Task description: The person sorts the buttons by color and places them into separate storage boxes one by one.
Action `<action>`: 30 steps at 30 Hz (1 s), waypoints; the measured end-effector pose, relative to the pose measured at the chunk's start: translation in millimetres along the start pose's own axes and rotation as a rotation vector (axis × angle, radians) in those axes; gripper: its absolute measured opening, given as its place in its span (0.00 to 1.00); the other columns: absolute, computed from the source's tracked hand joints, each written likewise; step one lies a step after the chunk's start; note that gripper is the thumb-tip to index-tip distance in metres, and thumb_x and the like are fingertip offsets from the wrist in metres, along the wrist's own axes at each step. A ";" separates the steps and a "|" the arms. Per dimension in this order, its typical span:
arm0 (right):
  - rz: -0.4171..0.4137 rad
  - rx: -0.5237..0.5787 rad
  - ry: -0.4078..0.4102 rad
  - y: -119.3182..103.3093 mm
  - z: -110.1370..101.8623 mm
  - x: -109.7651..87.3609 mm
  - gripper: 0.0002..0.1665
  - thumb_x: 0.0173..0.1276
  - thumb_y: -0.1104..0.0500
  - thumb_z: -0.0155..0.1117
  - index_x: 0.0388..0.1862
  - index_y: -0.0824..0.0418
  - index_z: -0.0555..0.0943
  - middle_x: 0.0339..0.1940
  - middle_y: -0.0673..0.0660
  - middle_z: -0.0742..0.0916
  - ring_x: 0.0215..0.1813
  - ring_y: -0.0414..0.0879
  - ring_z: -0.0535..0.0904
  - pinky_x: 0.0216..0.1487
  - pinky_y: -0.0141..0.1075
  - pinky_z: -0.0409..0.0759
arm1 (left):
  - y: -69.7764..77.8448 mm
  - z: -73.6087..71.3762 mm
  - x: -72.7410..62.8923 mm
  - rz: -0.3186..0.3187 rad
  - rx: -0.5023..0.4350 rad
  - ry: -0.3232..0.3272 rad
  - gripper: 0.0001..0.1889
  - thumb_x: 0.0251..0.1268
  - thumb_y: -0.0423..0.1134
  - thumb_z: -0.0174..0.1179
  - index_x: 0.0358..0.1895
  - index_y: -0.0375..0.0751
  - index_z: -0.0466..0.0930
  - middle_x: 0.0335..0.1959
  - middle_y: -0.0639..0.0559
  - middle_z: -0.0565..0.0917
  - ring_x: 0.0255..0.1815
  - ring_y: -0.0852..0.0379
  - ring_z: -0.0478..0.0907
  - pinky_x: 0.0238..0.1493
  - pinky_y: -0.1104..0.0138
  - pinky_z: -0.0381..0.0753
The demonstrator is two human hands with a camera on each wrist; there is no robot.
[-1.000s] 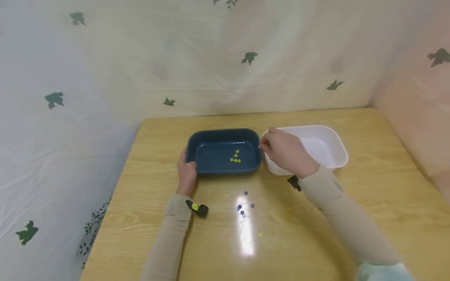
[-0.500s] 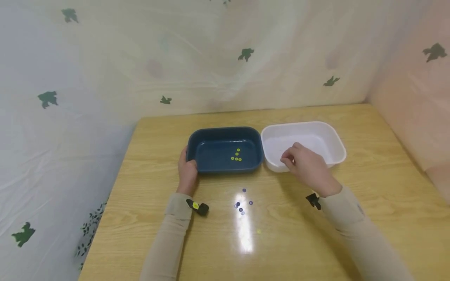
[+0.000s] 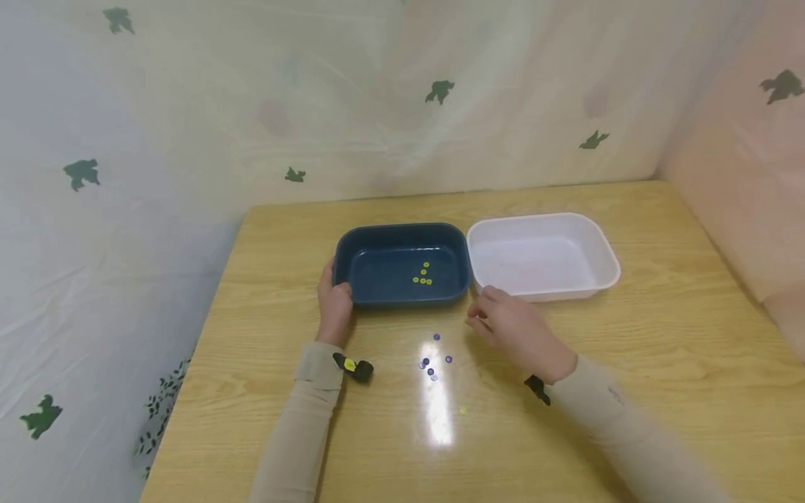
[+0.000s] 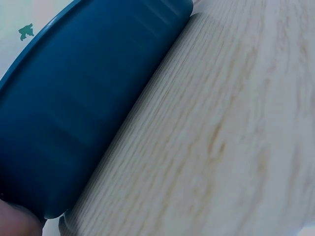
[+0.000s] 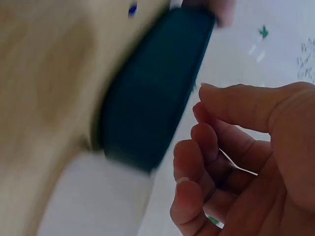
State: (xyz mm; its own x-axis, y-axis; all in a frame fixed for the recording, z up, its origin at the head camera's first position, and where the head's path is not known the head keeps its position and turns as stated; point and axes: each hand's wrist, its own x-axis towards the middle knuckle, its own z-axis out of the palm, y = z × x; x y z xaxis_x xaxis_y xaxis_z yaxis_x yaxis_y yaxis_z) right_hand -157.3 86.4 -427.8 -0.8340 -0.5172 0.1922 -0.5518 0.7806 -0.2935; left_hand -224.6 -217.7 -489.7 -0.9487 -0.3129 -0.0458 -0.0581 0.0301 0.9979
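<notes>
At the left end of a dark blue tray (image 3: 377, 276), my left hand (image 3: 335, 307) grips the rim with its thumb over the front corner. Several small yellow buttons (image 3: 423, 281) lie in that tray, towards its right. My right hand (image 3: 518, 335) hovers over the table in front of the white tray (image 3: 541, 262), fingers loosely curled; nothing shows between thumb and fingertips in the right wrist view. Several small purple buttons (image 3: 430, 372) are scattered on the table left of this hand, some darker, some paler. Part of the left thumb (image 4: 17, 221) shows against the blue wall.
Both trays stand side by side, ends nearly touching, on the wood-grain table (image 3: 270, 279). A single yellowish button (image 3: 463, 411) lies closer to the person, beside a bright reflection. Pale cloth (image 3: 352, 105) with green bird shapes hangs behind the table and at both sides.
My right hand moved from the gap between the trays rightward over the white tray, then back left and towards the person. The left hand keeps its grip; the buttons in the blue tray stay put.
</notes>
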 end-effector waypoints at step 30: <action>-0.194 0.131 -0.423 -34.3 29.2 -40.3 0.12 0.52 0.52 0.76 0.25 0.49 0.78 0.25 0.39 0.74 0.28 0.35 0.69 0.34 0.34 0.72 | -1.8 0.6 -0.9 0.033 0.046 0.021 0.42 0.44 0.21 0.39 0.73 0.37 0.60 0.72 0.47 0.64 0.72 0.57 0.56 0.72 0.64 0.52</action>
State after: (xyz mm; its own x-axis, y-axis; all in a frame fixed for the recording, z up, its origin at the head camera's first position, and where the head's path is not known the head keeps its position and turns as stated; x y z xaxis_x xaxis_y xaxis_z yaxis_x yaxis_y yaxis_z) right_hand -104.6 70.2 -452.8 -0.6267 -0.7674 -0.1351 -0.6694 0.6190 -0.4108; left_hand -223.8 -216.8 -491.5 -0.9437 -0.3306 -0.0117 -0.0418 0.0840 0.9956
